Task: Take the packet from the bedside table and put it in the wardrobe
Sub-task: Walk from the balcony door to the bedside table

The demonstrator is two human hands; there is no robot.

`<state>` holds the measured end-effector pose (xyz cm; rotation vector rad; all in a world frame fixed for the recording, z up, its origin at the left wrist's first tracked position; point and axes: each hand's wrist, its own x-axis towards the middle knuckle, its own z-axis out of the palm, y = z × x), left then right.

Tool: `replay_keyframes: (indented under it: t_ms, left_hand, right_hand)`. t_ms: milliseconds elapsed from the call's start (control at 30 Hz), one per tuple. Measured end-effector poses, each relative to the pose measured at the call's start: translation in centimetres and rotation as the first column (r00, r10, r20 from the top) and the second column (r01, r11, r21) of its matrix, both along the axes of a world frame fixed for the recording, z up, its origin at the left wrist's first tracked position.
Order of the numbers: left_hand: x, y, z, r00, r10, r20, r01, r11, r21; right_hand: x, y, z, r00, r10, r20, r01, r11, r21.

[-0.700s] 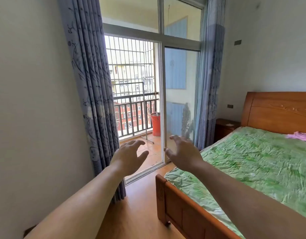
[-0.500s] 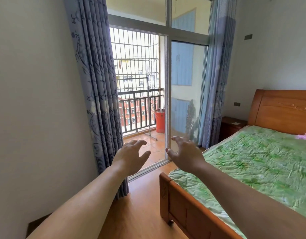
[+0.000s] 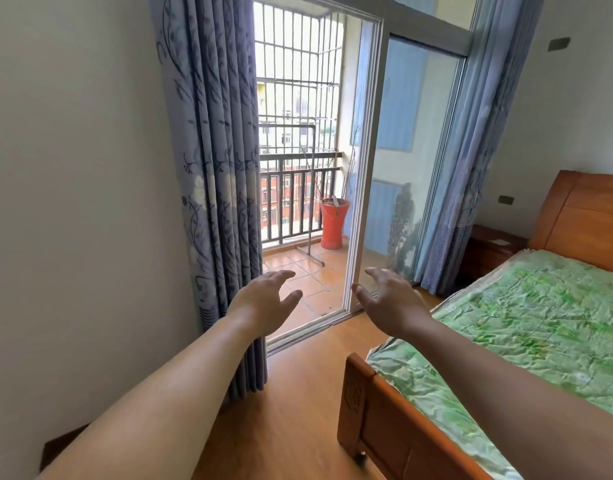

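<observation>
Both my arms reach forward at chest height. My left hand (image 3: 265,303) and my right hand (image 3: 388,299) are open, fingers spread, holding nothing. The dark wooden bedside table (image 3: 488,252) stands far off at the right, beside the headboard and the right curtain. A small pale flat packet (image 3: 498,241) lies on its top. No wardrobe is in view.
A wooden bed (image 3: 384,420) with a green crumpled cover (image 3: 526,323) fills the right side. A strip of wood floor (image 3: 298,393) runs between the bed's footboard and the left wall. Ahead, a sliding glass door (image 3: 364,174) stands open onto a balcony with a red pot (image 3: 334,223). Blue curtains (image 3: 211,168) hang either side.
The view has moved closer to the balcony door and tilted down. Both hands stay open and stretched out, now slightly further apart.
</observation>
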<state>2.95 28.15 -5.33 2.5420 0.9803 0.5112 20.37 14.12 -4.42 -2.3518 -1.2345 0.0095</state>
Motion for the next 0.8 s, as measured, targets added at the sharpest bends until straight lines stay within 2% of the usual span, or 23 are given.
replay_keyframes:
  t_ms: [433, 800]
  left_hand:
    - [5.8, 13.8, -0.7, 0.999, -0.052, -0.001, 0.052, 0.998, -0.027]
    - [20.6, 28.6, -1.8, 0.994, -0.095, -0.06, 0.097, 0.995, 0.021]
  right_hand:
    - [5.7, 14.4, -0.8, 0.999, -0.034, -0.03, 0.034, 0.999, -0.023]
    - [20.3, 29.5, -2.9, 0.993, -0.069, -0.097, 0.066, 0.997, -0.032]
